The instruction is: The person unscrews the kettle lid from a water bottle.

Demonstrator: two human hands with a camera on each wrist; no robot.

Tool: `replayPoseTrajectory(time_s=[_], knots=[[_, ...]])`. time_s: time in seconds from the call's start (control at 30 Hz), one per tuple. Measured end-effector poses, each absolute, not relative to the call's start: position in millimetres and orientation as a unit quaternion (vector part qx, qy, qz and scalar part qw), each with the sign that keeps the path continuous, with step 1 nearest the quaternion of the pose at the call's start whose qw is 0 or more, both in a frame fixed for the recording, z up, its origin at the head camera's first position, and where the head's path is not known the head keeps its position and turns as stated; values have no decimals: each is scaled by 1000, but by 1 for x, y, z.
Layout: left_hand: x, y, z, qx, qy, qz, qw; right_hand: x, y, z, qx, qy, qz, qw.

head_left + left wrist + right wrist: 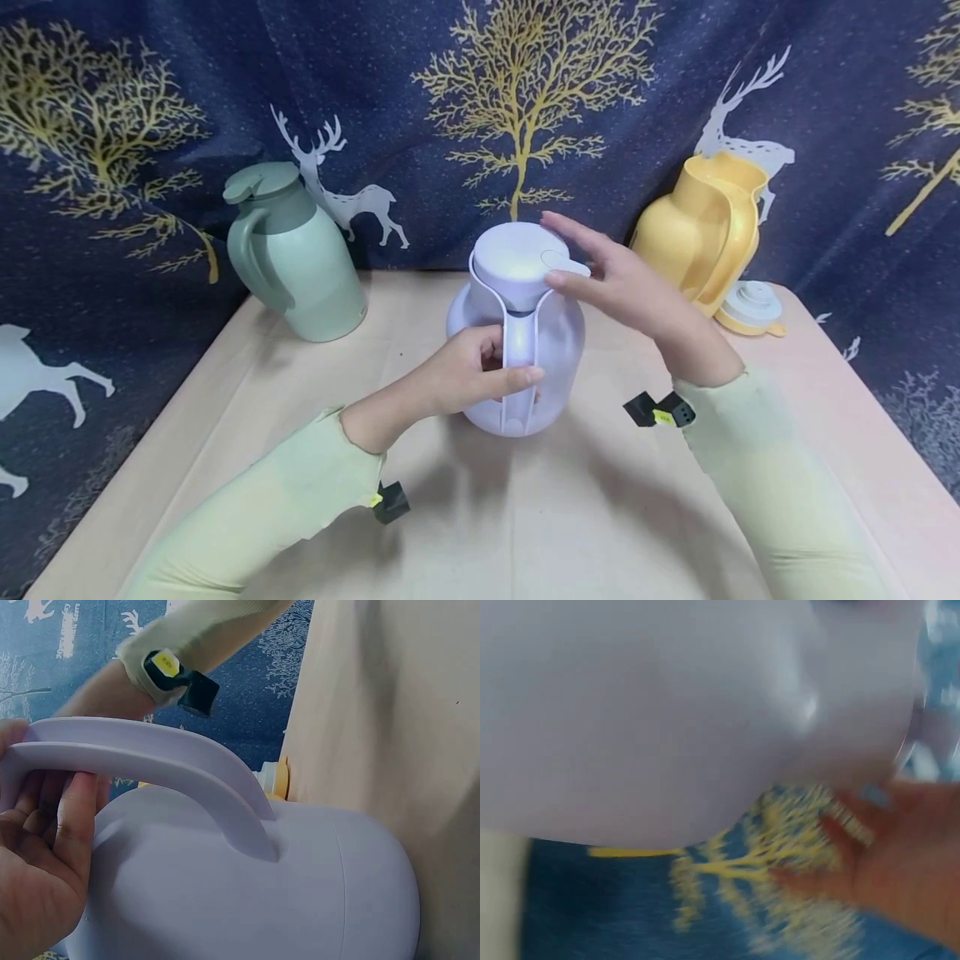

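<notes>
A: Nearest the person?
B: Pale green sleeves [277,492], black camera unit [660,410] at each wrist.
A: Left hand [461,373]?
B: Grasping the handle [520,354] of the lavender jug [558,358]. Fingers through the loop, thumb across the outside.
A: And the jug sits where?
B: Mid counter [600,517], upright, handle toward the person. Lavender lid [510,250] at its mouth, tab pointing right.
A: Right hand [630,283]?
B: At the lid's right side. Thumb by the tab, forefinger stretched toward the back edge. Can't tell if it's pinching or just touching; right wrist view is blurred.
A: Further back?
B: Right: yellow jug [667,237], mouth open, white-and-yellow lid [750,304] lying just beside its base. Left: green jug [318,275], lid on, handle turned left-front. Both well apart from the lavender one.
A: Behind all that?
B: Dark blue cloth [375,50], printed with golden trees and white deer.
</notes>
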State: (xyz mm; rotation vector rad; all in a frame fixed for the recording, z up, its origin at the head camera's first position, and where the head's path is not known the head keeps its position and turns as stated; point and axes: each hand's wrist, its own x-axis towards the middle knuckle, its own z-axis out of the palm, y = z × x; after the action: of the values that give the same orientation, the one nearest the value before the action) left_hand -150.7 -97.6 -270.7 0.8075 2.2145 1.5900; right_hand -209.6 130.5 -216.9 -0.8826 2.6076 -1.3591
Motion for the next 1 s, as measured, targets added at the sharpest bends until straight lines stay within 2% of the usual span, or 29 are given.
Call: replayPoseTrajectory(time_s=[0.1, 0.2, 0.37, 0.67, 1.0], knots=[[-152, -98, -272, 281, 770, 553, 146, -198, 118, -210, -229, 898, -375, -28], [-152, -98, -272, 282, 772, 551, 144, -194, 109, -209, -210, 902, -369, -74], [-153, -98, -270, 283, 773, 549, 144, -198, 109, -215, -222, 891, -382, -106], [-152, -98, -270, 275, 775, 551, 142, -211, 116, -216, -254, 886, -379, -82], [-151, -96, -270, 286, 769, 553, 144, -241, 136, -217, -335, 851, -403, 12]])
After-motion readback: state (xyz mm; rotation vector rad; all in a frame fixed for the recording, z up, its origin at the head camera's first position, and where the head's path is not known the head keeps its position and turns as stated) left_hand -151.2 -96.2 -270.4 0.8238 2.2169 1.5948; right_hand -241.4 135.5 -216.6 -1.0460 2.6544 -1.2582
